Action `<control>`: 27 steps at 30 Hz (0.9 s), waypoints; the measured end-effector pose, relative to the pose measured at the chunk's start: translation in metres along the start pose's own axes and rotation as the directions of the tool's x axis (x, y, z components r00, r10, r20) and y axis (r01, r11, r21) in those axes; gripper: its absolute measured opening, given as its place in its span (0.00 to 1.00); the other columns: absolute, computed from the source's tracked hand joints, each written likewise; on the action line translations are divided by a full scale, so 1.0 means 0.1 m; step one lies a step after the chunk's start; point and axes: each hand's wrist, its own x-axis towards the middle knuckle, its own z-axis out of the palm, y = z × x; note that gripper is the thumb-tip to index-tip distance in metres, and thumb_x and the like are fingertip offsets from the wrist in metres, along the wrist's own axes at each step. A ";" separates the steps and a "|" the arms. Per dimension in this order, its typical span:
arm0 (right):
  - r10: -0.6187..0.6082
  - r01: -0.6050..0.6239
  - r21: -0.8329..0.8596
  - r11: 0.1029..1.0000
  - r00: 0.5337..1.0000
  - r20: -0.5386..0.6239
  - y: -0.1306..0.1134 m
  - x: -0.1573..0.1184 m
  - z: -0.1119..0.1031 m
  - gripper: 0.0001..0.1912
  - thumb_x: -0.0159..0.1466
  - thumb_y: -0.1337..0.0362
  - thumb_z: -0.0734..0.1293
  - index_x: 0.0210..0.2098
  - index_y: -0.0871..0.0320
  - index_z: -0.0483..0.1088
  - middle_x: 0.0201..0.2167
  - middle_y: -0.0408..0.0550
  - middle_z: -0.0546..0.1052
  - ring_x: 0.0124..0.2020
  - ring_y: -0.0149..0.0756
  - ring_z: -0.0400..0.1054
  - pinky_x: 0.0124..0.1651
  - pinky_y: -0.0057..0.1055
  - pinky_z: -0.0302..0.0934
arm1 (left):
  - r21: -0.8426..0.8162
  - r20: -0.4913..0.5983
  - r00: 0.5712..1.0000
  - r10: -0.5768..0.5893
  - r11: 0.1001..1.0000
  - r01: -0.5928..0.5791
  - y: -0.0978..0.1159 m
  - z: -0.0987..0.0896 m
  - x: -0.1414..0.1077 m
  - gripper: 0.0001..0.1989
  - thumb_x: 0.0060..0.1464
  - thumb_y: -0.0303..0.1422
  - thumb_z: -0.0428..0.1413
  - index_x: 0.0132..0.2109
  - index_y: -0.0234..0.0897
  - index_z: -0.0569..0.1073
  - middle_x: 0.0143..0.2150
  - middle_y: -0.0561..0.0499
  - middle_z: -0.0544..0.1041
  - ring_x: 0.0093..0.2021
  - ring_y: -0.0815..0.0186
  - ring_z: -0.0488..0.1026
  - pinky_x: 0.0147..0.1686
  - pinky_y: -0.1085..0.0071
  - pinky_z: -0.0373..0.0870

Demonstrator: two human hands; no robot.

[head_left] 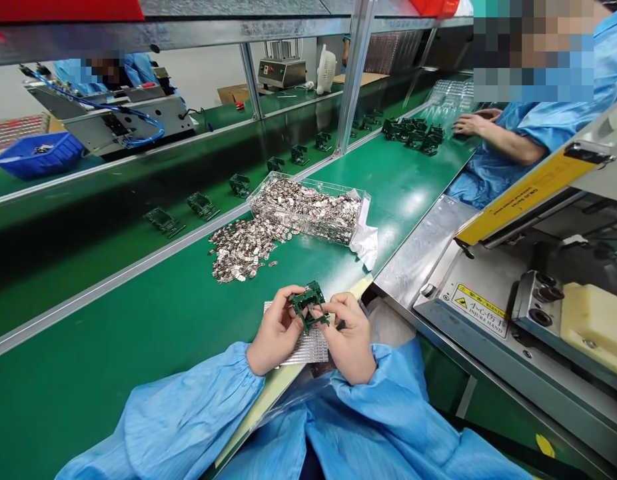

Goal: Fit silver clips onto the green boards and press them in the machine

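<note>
Between my two hands is a dark green plastic frame [311,308] with an open middle, held above the table's near edge. My left hand [276,330] grips its left side between thumb and fingers. The fingers of my right hand [351,337] are closed at its right side and inner opening; any small piece between them is too small to make out. Under the hands lies a silvery ribbed sheet [306,350]. Beyond them, small metal pieces [243,250] are heaped on the green tabletop, spilling from a clear plastic box [313,203] full of the same pieces.
Similar green frames [202,205] stand in a row on the lower strip behind the metal rail [138,268]. More are piled [413,133] near a co-worker's hands [476,123]. At right stands a machine with a warning label [481,310]. A blue bin [38,155] sits far left.
</note>
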 end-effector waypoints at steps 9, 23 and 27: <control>0.069 -0.067 0.025 0.997 0.994 -0.085 0.04 -0.03 0.16 0.11 0.59 0.59 0.69 0.23 0.56 0.69 0.30 0.45 0.64 0.29 0.33 0.60 0.28 0.28 0.56 | 0.068 -0.021 0.997 0.068 0.995 -0.066 -0.04 0.00 -0.05 0.17 0.60 0.39 0.54 0.53 0.39 0.65 0.39 0.48 0.71 0.34 0.67 0.69 0.33 0.72 0.68; -0.175 0.121 0.161 0.979 0.907 0.383 -0.16 -0.04 -0.71 0.34 0.62 0.63 0.69 0.65 0.49 0.55 0.64 0.51 0.59 0.62 0.46 0.54 0.56 0.40 0.58 | 0.018 0.264 0.959 -0.101 0.995 0.100 0.58 0.11 -0.07 0.16 0.60 0.38 0.54 0.54 0.41 0.64 0.49 0.47 0.70 0.43 0.67 0.71 0.43 0.72 0.72; -0.219 0.178 0.167 0.970 0.936 0.276 -0.23 -0.13 -0.99 0.31 0.61 0.59 0.72 0.62 0.50 0.60 0.58 0.52 0.66 0.58 0.45 0.59 0.58 0.41 0.58 | 0.053 0.288 0.947 -0.145 0.989 0.135 0.73 0.48 0.02 0.17 0.55 0.37 0.59 0.50 0.40 0.66 0.41 0.51 0.72 0.38 0.69 0.71 0.38 0.75 0.71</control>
